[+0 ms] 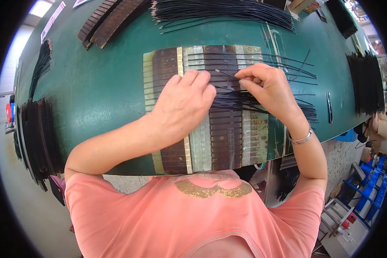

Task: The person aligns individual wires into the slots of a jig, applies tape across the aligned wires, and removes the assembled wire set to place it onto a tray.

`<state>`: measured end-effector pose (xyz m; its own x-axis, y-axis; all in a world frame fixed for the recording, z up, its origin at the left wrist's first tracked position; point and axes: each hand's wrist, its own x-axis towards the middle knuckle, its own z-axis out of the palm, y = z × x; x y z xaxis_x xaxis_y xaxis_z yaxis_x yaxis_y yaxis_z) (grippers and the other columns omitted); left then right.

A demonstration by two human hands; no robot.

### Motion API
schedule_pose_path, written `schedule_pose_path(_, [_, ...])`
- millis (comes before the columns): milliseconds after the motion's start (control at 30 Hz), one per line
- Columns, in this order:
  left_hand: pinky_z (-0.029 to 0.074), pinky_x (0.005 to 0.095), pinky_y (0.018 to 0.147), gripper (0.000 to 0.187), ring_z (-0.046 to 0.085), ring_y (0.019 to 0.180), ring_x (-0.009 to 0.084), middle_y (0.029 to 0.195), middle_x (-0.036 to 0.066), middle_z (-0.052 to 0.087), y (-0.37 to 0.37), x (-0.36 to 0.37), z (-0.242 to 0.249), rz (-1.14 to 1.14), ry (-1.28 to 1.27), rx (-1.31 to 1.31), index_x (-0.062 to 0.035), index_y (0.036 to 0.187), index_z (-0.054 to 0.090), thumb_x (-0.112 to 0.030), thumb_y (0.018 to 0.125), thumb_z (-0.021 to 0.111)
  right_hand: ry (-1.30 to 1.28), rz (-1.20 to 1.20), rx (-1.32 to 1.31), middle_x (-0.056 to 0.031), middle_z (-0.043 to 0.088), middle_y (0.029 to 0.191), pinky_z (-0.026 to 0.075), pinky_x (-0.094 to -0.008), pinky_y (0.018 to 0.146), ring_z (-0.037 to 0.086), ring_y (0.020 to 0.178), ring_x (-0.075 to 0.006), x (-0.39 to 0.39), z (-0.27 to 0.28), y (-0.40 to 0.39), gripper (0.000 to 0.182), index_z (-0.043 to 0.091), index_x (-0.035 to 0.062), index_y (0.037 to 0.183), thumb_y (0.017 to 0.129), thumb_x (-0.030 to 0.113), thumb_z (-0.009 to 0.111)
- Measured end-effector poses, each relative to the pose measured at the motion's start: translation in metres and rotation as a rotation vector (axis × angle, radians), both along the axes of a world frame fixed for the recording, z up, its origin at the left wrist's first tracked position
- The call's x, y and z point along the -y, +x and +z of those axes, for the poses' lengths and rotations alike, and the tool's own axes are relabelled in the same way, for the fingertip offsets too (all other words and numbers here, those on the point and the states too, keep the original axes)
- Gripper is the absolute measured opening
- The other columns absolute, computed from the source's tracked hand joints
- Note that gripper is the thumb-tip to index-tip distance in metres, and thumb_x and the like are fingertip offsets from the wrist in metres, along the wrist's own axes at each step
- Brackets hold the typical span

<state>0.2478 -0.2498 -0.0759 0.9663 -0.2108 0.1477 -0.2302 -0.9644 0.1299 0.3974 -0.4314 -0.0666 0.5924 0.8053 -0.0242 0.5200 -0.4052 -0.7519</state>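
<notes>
A slotted board point(225, 148) of brown, pale green and clear strips lies on the green table in front of me, with a narrow gold strip point(180, 60) running across it. Several black wires point(262, 54) rest in its upper slots, side by side. My right hand point(264, 86) pinches a black wire point(226, 73), its pale tip pointing left above the board. My left hand point(182, 107) is curled over the board beside the gold strip; its fingertips are hidden, and I cannot tell what they hold. Below both hands a loose bunch of black wires point(234, 102) lies across the board.
A large bundle of black wires point(223, 13) lies at the table's far side. Curved brown slotted blocks point(116, 21) sit at the back left. Dark wire bundles hang over the left edge point(38, 137) and right edge point(365, 84). A small slim tool point(330, 107) lies at the right.
</notes>
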Motion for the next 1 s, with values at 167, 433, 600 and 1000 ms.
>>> schedule_pose_path(167, [0.046, 0.0384, 0.084, 0.028, 0.054, 0.097, 0.0277, 0.097, 0.010, 0.055, 0.012, -0.006, 0.001, 0.008, -0.022, -0.080, -0.0023, 0.093, 0.057, -0.012, 0.071, 0.072, 0.028, -0.019, 0.016, -0.0123, 0.069, 0.087, 0.051, -0.0300, 0.063, 0.063, 0.067, -0.0191, 0.008, -0.001, 0.005, 0.015, 0.071, 0.0004, 0.098, 0.084, 0.004, 0.069])
schedule_pose_path(433, [0.049, 0.0417, 0.072, 0.020, 0.059, 0.085, 0.0305, 0.087, 0.013, 0.058, 0.007, -0.001, 0.011, -0.036, -0.042, -0.161, -0.0014, 0.096, 0.054, -0.006, 0.078, 0.063, 0.021, -0.002, -0.064, -0.0118, 0.070, 0.086, 0.052, -0.0289, 0.065, 0.065, 0.070, -0.0180, 0.015, 0.001, 0.003, 0.013, 0.071, 0.0005, 0.097, 0.084, 0.004, 0.068])
schedule_pose_path(600, [0.049, 0.0467, 0.057, 0.025, 0.062, 0.071, 0.0360, 0.080, 0.015, 0.061, -0.017, 0.013, 0.014, 0.106, -0.222, -0.325, -0.0008, 0.103, 0.050, -0.004, 0.079, 0.058, 0.029, 0.094, -0.085, -0.0129, 0.070, 0.086, 0.053, -0.0308, 0.068, 0.067, 0.074, -0.0225, 0.001, 0.002, -0.001, 0.013, 0.071, 0.0003, 0.095, 0.084, 0.005, 0.068])
schedule_pose_path(1000, [0.049, 0.0424, 0.057, 0.028, 0.061, 0.075, 0.0296, 0.080, 0.009, 0.057, -0.047, 0.001, 0.008, 0.043, -0.313, -0.215, -0.0044, 0.101, 0.056, -0.001, 0.073, 0.062, 0.009, 0.187, 0.005, -0.0164, 0.071, 0.088, 0.055, -0.0385, 0.076, 0.068, 0.082, -0.0333, -0.038, -0.009, -0.013, 0.012, 0.072, -0.0001, 0.090, 0.081, 0.006, 0.066])
